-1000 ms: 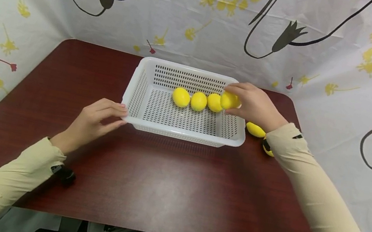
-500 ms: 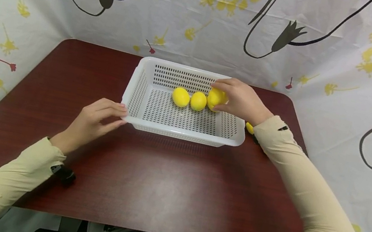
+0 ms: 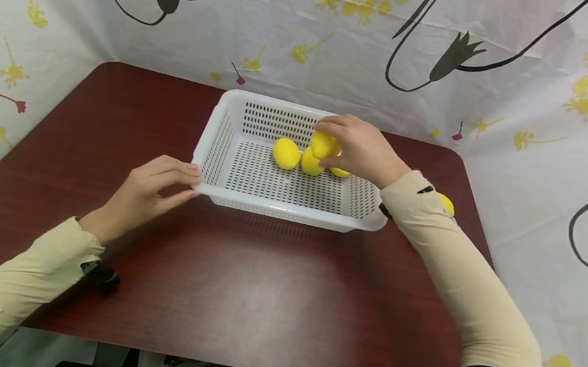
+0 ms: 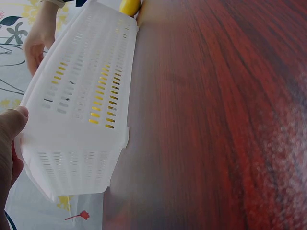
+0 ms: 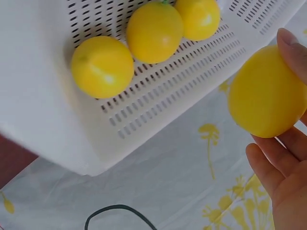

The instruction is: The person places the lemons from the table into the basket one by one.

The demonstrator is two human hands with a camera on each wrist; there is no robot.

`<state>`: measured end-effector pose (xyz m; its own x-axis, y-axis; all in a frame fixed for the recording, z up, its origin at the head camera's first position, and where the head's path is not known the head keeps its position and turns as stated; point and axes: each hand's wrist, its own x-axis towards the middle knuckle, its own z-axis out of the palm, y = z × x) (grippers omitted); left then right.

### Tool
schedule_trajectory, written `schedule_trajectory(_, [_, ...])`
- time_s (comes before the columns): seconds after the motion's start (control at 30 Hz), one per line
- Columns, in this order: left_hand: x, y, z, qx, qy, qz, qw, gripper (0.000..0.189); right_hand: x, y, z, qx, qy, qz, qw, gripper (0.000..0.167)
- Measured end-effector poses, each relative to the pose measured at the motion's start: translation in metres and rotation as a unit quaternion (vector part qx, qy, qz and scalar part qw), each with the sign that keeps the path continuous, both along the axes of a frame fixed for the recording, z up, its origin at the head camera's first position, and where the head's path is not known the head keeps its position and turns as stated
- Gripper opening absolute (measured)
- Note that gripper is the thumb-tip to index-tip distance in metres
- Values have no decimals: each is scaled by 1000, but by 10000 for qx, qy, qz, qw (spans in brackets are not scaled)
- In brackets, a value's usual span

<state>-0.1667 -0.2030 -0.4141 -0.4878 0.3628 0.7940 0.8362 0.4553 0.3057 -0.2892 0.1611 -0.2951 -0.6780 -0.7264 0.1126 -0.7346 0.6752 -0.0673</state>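
A white slotted plastic basket (image 3: 289,208) stands on the table with three yellow lemons inside, seen in the right wrist view as a near lemon (image 5: 102,67), a middle lemon (image 5: 155,32) and a far lemon (image 5: 197,19). Above them my right hand (image 3: 363,150) holds another lemon (image 5: 266,93) between thumb and fingers. In the head view this held lemon partly covers the lemons below. My left hand (image 3: 147,194) grips the basket's near left corner; in the left wrist view its thumb (image 4: 14,121) lies on the rim.
To the right of the basket, a yellow object (image 3: 446,204) lies on the dark red wooden table (image 3: 253,281), mostly hidden behind my right sleeve. A patterned white cloth (image 3: 308,35) hangs behind and beside the table.
My right hand has carried its lemon leftward over the basket, from the right side to above the middle. The left hand and basket have stayed in place.
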Motion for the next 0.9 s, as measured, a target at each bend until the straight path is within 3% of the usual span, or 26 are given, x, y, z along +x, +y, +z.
schedule_trajectory(0.9, [1, 0, 1, -66, -31, 50, 10000, 36, -14, -53, -1, -11, -61, 256, 9997, 68])
